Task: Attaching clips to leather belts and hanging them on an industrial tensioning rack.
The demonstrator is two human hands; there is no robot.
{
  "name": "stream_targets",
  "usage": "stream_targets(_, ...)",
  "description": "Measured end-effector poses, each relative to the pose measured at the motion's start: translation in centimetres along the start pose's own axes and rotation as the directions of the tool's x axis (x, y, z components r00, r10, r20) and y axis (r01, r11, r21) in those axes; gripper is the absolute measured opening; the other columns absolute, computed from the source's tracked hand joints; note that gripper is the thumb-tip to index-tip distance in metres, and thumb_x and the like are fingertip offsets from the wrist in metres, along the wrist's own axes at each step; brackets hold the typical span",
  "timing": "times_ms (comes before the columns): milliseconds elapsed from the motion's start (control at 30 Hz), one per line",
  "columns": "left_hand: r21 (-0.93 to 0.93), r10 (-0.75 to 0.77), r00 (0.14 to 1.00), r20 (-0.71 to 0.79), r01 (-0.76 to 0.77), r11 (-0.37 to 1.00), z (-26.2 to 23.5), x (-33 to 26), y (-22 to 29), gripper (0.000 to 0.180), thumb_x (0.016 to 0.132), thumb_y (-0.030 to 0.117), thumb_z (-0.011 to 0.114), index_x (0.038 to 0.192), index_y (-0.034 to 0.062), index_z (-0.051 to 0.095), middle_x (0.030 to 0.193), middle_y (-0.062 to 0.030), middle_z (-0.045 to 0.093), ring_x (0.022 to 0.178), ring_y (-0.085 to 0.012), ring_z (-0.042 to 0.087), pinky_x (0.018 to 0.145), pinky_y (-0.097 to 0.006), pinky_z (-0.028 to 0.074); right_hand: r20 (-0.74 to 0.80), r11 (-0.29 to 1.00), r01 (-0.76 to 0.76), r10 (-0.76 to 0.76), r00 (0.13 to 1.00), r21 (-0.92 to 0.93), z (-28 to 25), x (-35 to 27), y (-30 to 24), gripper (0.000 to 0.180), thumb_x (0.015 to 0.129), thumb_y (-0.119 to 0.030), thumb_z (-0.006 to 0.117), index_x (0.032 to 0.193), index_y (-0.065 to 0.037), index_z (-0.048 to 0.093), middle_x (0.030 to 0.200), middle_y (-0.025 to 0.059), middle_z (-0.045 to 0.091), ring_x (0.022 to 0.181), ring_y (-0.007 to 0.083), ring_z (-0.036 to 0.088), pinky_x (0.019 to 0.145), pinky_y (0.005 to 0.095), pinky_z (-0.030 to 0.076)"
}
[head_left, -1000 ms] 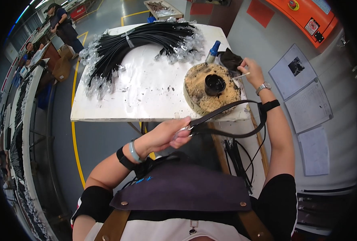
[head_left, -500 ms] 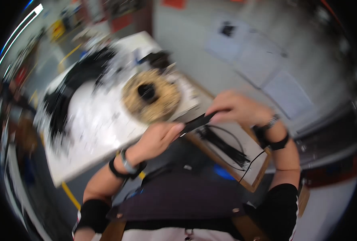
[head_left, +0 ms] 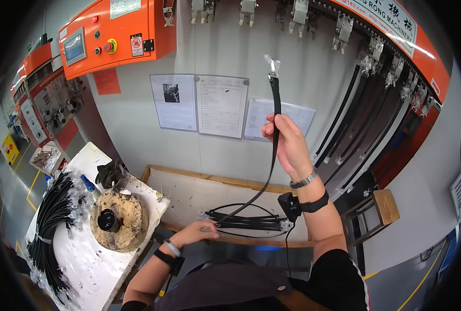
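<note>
My right hand [head_left: 291, 141] is raised before the wall, closed on a flat black cable [head_left: 270, 176]. The cable's top end stands above my fingers, wrapped in clear plastic [head_left: 272, 65]. From there it bends down and left to my left hand [head_left: 197, 233], whose fingers are closed at its lower end. That lower end is partly hidden by the fingers. Just beyond my left hand, several similar black cables [head_left: 246, 222] lie in a wood-edged tray [head_left: 181, 189], plastic on their ends.
Black cables hang from metal clips [head_left: 343, 32] under the orange machine [head_left: 426, 67] at right. At left, a white table [head_left: 88, 269] carries a cable bundle [head_left: 51, 228] and a crusted round block [head_left: 132, 228]. A wooden stool [head_left: 383, 207] stands at right. An orange control box [head_left: 119, 39] juts out above.
My view has swung right toward the wall and machine. My right hand has risen, drawing its part of the cable up, while my hands have moved farther apart.
</note>
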State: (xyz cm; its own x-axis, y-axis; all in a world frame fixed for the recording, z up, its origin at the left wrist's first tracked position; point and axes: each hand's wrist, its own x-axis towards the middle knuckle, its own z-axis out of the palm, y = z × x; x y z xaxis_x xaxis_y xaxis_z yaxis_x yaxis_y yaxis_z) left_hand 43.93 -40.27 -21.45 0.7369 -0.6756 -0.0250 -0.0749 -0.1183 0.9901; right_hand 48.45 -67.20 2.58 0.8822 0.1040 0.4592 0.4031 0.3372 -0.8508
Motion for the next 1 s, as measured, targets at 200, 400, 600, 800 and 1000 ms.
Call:
stream_targets(200,0.369,0.105,0.991,-0.088,-0.066,0.927,0.0,8.2,7.1,0.022,0.089,0.02,0.052,0.091,0.0027,0.065,0.102,-0.0111,0.062,0.099,-0.0208,0.056,0.09,-0.032,0.04,-0.173,0.991,-0.008,0.032,0.984,0.137,-0.7,-1.2,3.5,0.023,0.093,-0.022,0.049,0.093,0.0,0.057,0.081,0.004,0.058,0.079,0.0126,0.053,0.075,0.0278,0.045)
stream_targets(400,0.378,0.61,0.684,-0.399,-0.484,0.789,2.7,16.6,19.8,0.029,0.089,0.027,0.053,0.098,0.0019,0.064,0.095,-0.0114,0.062,0.084,-0.0235,0.057,0.08,-0.032,0.044,-0.232,0.999,0.033,-0.036,0.972,-0.019,-3.7,-1.4,4.5,0.024,0.093,-0.021,0.05,0.096,0.001,0.058,0.077,0.0027,0.058,0.073,0.0101,0.053,0.071,0.0251,0.044)
stream_targets(600,-0.02,0.39,0.838,-0.382,-0.43,0.903,4.6,21.8,22.3,0.023,0.09,0.022,0.054,0.091,0.0018,0.064,0.085,-0.0037,0.059,0.073,-0.0097,0.053,0.066,-0.022,0.043,-0.185,0.927,0.081,-0.157,0.97,-0.367,-6.7,-0.8,4.1,0.02,0.092,-0.017,0.052,0.093,0.001,0.06,0.079,0.0018,0.058,0.075,0.009,0.053,0.071,0.0237,0.043)
stream_targets(800,0.058,0.499,0.789,-0.358,-0.515,0.855,4.5,23.6,24.3,0.027,0.092,0.026,0.051,0.086,0.0032,0.063,0.083,-0.0006,0.06,0.088,-0.0097,0.05,0.086,-0.027,0.037,0.002,0.427,0.277,-0.54,0.842,-0.861,-9.1,0.2,-4.7,0.021,0.084,-0.011,0.058,0.103,-0.001,0.058,0.099,0.0094,0.055,0.093,0.0192,0.055,0.074,0.0266,0.046)
stream_targets(1000,-0.117,0.495,0.852,-0.17,-0.516,0.849,4.2,23.7,27.6,0.027,0.093,0.03,0.047,0.094,0.0067,0.06,0.079,0.0011,0.058,0.092,-0.0111,0.048,0.091,-0.028,0.032,0.163,0.179,0.394,-0.704,0.692,-0.902,-9.3,6.1,-13.6,0.041,0.087,-0.012,0.052,0.125,0.0,0.042,0.115,0.0142,0.046,0.109,0.0214,0.048,0.083,0.0292,0.046)
